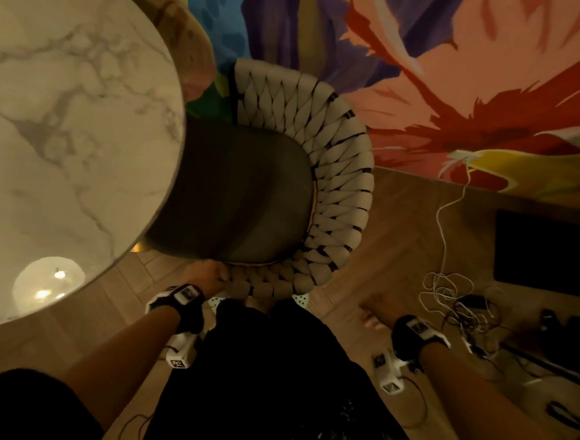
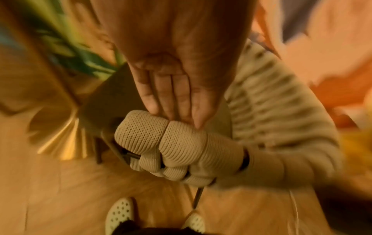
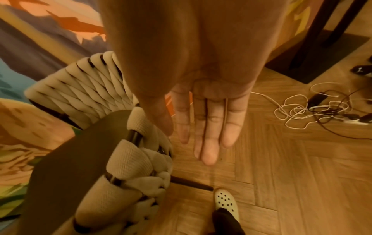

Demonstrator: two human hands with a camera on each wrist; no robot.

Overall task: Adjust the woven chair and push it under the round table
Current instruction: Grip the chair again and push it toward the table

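Note:
The woven chair (image 1: pixel 339 175) has beige braided bands around a dark seat cushion (image 1: pixel 242 196). It stands against the round marble table (image 1: pixel 65 118), and the table's edge covers the front of the seat. My left hand (image 1: pixel 209 277) rests on the near end of the chair's woven rim (image 2: pixel 161 139). In the left wrist view the left hand (image 2: pixel 173 111) has straight fingers, with their tips pressing on the bands. My right hand (image 1: pixel 375 310) hangs free to the right of the chair (image 3: pixel 128 167). The right hand (image 3: pixel 205 135) holds nothing, its fingers straight above the floor.
A painted mural wall (image 1: pixel 429 75) rises behind the chair. Tangled cables (image 1: pixel 448 296) lie on the herringbone wood floor at right, beside a black base plate (image 1: pixel 547 255). The table's gold base (image 2: pixel 60 139) stands left of the chair. My perforated shoes (image 3: pixel 224 202) are by a chair leg.

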